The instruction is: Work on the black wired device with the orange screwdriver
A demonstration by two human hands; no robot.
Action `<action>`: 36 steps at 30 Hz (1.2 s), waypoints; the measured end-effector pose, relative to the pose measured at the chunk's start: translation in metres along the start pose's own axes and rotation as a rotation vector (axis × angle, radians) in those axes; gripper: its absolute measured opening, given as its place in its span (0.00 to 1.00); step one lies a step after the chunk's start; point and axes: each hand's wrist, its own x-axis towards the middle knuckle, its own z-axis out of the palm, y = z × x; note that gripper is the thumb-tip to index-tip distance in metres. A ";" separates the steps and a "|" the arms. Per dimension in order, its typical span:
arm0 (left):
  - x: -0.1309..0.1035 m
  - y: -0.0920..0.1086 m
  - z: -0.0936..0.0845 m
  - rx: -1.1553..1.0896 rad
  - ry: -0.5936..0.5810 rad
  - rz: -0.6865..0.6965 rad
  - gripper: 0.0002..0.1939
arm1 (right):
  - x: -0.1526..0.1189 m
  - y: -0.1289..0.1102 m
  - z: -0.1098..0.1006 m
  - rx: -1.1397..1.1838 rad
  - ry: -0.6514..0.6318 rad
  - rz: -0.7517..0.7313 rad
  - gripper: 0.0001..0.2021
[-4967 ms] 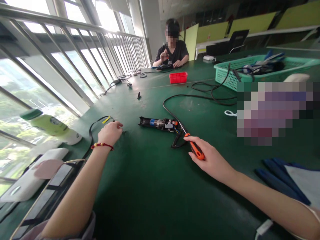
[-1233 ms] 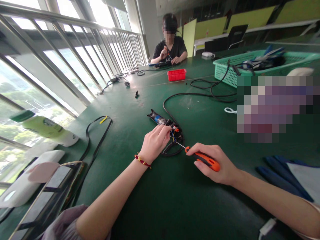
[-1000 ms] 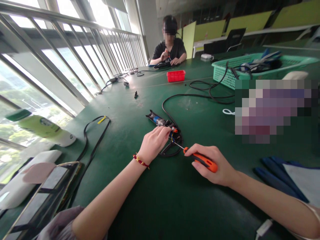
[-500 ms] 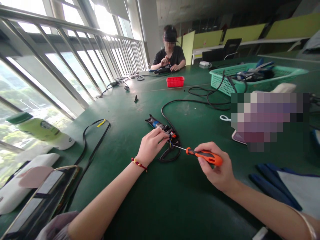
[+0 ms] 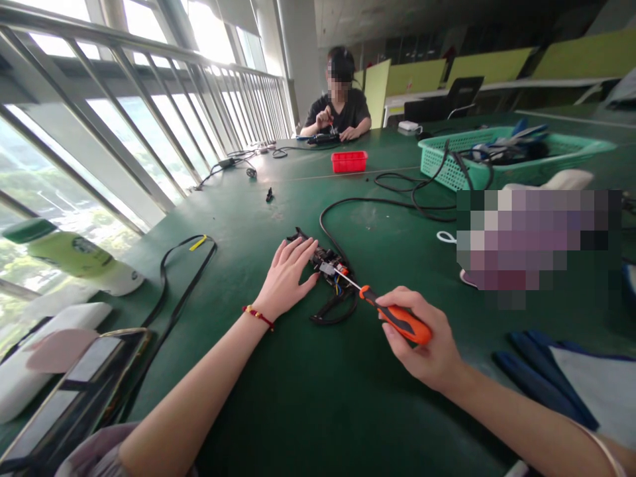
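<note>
The left hand [image 5: 287,275] lies palm down across the far-left end of an uncovered black device [image 5: 325,257]. Its fingers are outstretched and spread rather than clasped, with the thumb apart; probably this steadies the body while leaving its inner parts exposed. The right hand [image 5: 428,338] grasps an orange-and-black screwdriver [image 5: 402,322], fingers wrapped around the handle. The shaft slants away to the left, perhaps to reach the small parts without the hand covering them. Its tip is at the device's metal part; whether it touches cannot be told. Blue and yellow wires [image 5: 338,286] show at the device's near-right end.

The device rests mid-worktop, nearer the near edge than the far one. A black cord [image 5: 368,199] curves from beside it toward a green basket [image 5: 444,165] on the right. The worktop [image 5: 308,397] is dark green and slightly glossy, marked with pale specks. Its left edge runs along a metal railing [image 5: 171,59] before bright windows; a green-capped bottle [image 5: 74,257] is by that edge. Farther back sits a red tray [image 5: 348,165]. Toward the far edge, a person [image 5: 348,109] in a dark top works with both hands. Yellow-green partitions [image 5: 415,77] and a black chair [image 5: 464,95] stand behind.
</note>
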 end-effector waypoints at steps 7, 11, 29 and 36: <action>0.000 0.005 -0.004 0.099 0.021 -0.030 0.24 | 0.001 0.000 0.001 0.042 0.004 0.006 0.12; 0.001 0.007 -0.007 0.081 0.063 -0.066 0.20 | -0.002 0.001 0.000 0.028 0.071 0.031 0.11; -0.004 0.015 -0.008 0.084 0.039 -0.006 0.27 | -0.007 0.002 -0.002 0.080 0.165 0.116 0.09; -0.002 0.019 -0.006 0.075 0.006 0.005 0.27 | -0.008 0.001 0.000 0.098 0.166 0.122 0.08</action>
